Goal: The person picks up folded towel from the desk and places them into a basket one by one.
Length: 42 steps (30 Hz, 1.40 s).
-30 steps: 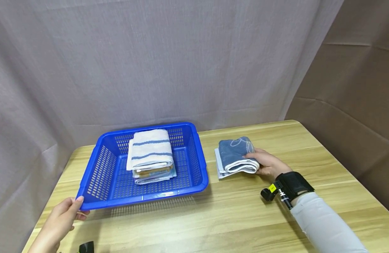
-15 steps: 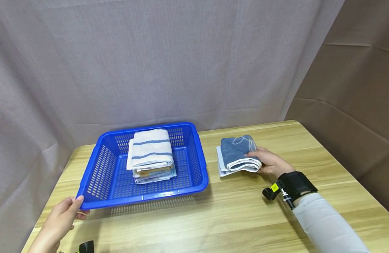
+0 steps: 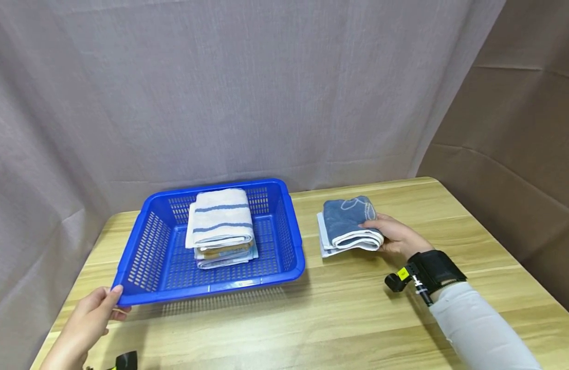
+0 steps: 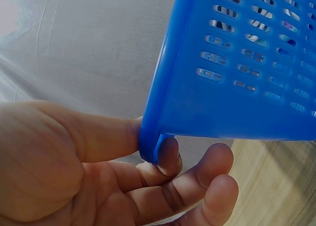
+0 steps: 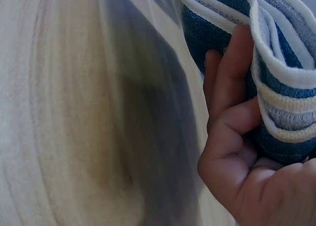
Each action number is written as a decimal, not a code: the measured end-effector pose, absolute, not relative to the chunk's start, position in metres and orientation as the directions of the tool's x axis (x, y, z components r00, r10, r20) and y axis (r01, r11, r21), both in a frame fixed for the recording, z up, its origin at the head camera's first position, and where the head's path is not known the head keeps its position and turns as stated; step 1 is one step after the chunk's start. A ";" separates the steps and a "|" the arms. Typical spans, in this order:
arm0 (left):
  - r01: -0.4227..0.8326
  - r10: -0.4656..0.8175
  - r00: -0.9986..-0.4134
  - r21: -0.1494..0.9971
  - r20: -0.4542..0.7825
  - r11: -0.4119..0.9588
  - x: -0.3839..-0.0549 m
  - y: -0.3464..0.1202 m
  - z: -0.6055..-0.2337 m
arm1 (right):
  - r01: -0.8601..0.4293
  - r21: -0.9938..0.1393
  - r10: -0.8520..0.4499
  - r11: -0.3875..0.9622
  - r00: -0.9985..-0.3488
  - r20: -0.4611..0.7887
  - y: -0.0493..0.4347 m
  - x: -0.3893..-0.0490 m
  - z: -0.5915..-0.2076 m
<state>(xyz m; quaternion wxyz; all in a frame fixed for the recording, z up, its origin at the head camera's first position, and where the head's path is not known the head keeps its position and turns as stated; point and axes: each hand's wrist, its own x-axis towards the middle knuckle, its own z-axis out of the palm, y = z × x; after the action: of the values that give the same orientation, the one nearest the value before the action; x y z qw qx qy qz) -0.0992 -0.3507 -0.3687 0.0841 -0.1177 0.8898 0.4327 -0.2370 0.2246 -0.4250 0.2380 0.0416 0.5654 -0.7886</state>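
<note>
My left hand (image 3: 86,319) pinches the near left corner of a blue plastic basket (image 3: 210,291), thumb on top of the rim and a finger under it, as the left wrist view shows. Inside the basket lies a stack of folded towels, topped by a white towel with blue stripes (image 3: 222,217). To the right of it, my right hand (image 3: 396,236) grips a folded blue towel (image 3: 345,220) with white edges by its right side. A pale layer of cloth (image 3: 322,234) sticks out under the blue towel at its left. In the right wrist view, fingers (image 5: 229,78) reach under the folds.
Everything stands on a wooden table (image 3: 284,329). Behind it hangs a grey curtain (image 3: 284,92), close to the basket's far rim. Brown cloth (image 3: 520,133) covers the right side. A black band (image 3: 436,270) with a small camera sits on my right wrist.
My right hand has shifted slightly right and away from me, and the blue towel with the pale layer moved along. The left hand and the basket have stayed in place.
</note>
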 end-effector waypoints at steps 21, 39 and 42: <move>-0.281 -0.136 -0.958 0.740 -0.251 0.611 -0.101 -0.350 -0.367 | 0.356 -0.908 -0.314 -0.221 -0.908 -0.279 0.218 -0.241 -0.389; -0.259 -0.120 -0.965 0.756 -0.235 0.601 -0.102 -0.349 -0.365 | 0.349 -0.893 -0.320 -0.284 -0.913 -0.255 0.204 -0.247 -0.356; -0.262 -0.119 -0.963 0.758 -0.240 0.597 -0.101 -0.349 -0.365 | 0.339 -0.893 -0.335 -0.297 -0.912 -0.235 0.197 -0.249 -0.352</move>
<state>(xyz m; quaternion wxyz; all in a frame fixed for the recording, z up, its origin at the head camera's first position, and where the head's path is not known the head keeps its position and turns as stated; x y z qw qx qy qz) -0.1012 -0.3488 -0.3647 0.0824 -0.1071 0.8898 0.4359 -0.2493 0.1975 -0.3517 0.2094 0.0017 0.5546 -0.8053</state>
